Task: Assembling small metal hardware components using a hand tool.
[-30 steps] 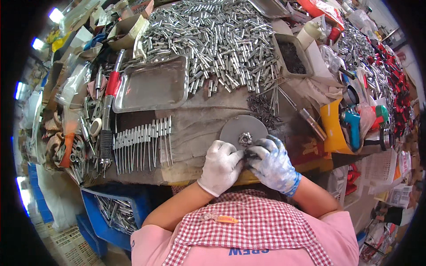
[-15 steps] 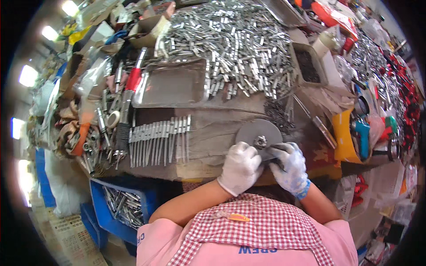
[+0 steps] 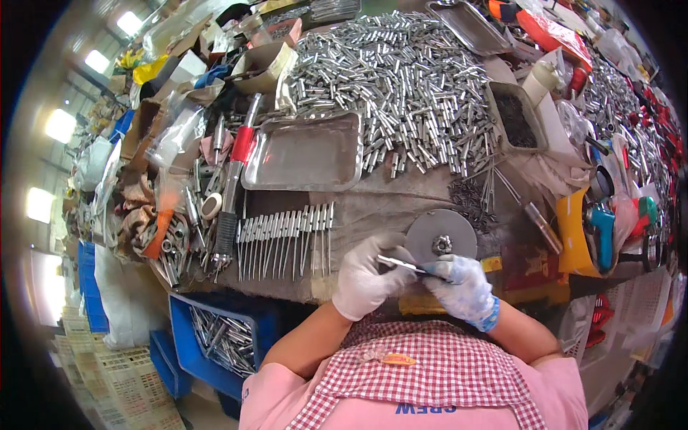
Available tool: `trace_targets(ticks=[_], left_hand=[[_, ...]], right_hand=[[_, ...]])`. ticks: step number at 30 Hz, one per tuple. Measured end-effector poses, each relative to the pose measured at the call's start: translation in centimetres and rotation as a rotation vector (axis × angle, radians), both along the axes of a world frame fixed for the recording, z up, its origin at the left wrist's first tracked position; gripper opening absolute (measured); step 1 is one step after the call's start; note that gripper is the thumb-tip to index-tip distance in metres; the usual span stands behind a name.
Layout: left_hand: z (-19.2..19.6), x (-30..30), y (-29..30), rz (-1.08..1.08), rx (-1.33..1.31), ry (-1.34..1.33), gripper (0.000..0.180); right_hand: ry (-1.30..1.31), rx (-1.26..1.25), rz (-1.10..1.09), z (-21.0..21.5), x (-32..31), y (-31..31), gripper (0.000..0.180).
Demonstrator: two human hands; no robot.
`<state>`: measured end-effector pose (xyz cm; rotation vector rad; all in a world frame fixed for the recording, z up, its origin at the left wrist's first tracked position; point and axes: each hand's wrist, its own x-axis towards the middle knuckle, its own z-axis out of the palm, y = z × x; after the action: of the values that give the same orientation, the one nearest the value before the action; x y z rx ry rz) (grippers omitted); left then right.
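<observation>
In white gloves, both my hands meet in front of the round grey disc (image 3: 424,233), which has a small metal lump at its middle. My left hand (image 3: 369,278) is closed on a slim silver metal rod (image 3: 396,263) that slants toward the other hand. The fingers of my right hand (image 3: 464,288), in a glove with a blue cuff, pinch the darker end of that rod. Fingers hide part of it. Left of the hands lies a neat row of thin rods with thicker silver ends (image 3: 283,228).
A shallow metal tray (image 3: 304,154) sits behind the row. Beyond spreads a large heap of short silver tubes (image 3: 401,86). Small dark pins (image 3: 471,201) are scattered right of the disc, near a bin of dark bits (image 3: 514,118). Below left, a blue crate (image 3: 265,330) holds metal tubes.
My hands have drawn back from the disc and to the left. The silver rod now shows between them. The whole view has shifted slightly.
</observation>
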<state>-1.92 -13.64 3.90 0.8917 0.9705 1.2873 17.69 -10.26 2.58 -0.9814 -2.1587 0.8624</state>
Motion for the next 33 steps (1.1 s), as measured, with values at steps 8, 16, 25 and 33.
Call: trace_targets(ticks=[8, 16, 25, 33], left_hand=[[0.5, -7.8, 4.5, 0.273, 0.092, 1.371, 0.027], [1.2, -8.0, 7.0, 0.131, -0.370, 1.605, 0.043], [1.5, -7.0, 7.6, 0.073, -0.366, 1.612, 0.037], [2.6, -0.7, 12.3, 0.099, 0.052, 1.412, 0.045]], right_hand=[[0.244, -0.020, 0.267, -0.9, 2.6, 1.5, 0.116], [0.084, -0.172, -0.594, 1.7, 7.3, 7.1, 0.028], [-1.020, 0.064, -0.530, -1.5, 10.6, 16.5, 0.019], [-0.901, 0.127, -0.712, 5.2, 8.6, 10.6, 0.005]])
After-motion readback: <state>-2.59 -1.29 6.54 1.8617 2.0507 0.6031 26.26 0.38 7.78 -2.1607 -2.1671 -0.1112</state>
